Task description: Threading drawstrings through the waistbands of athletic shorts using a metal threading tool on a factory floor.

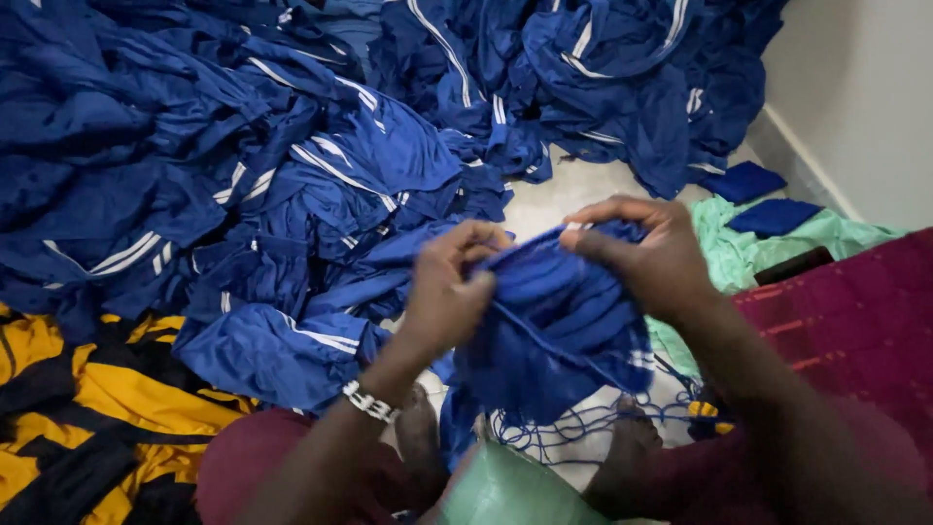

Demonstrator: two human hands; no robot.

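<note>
My left hand (449,290) and my right hand (649,255) both grip the bunched top edge of a blue garment (559,321), held up in front of me. The hands are a short way apart, fingers pinched on the fabric. A thin blue cord (583,423) hangs from the garment in loops down to the pale floor. A metal bracelet (369,401) is on my left wrist.
A big heap of blue garments with white stripes (292,165) covers the floor ahead and to the left. Yellow and black garments (87,408) lie at lower left. Light green cloth (758,243), two small blue pieces (773,216) and a maroon cloth (855,311) lie at right, by a white wall (865,87).
</note>
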